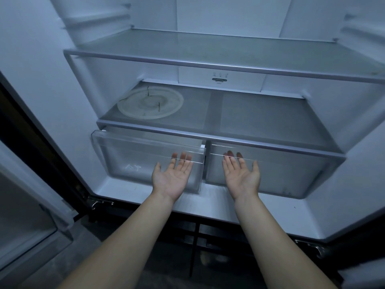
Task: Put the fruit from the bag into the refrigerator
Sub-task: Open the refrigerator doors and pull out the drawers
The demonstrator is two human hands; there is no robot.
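Your 2 forearms stretch up from the bottom of the frame into the open refrigerator (62,80). Both palms face up. Your left hand (171,180) sits low centre and your right hand (241,178) just right of it. Both are spread flat with straight fingers, and neither holds anything.

The fingertips of each hand reach the top front lip of a clear drawer: the left drawer (129,155), which stands slightly forward, and the right drawer (270,170). They show blurred through the plastic, so you cannot tell whether they hook the lip or only hover at it.

Neither the fruit nor the bag is in view; they must lie outside the frame.

Expect the fruit to be rounded, prone to rolling and easily bruised, so cup each piece from below rather than pinching it. The bag is probably limp, so support its base.

A pale round plate (150,102) rests on the lower shelf (208,134), centre left.
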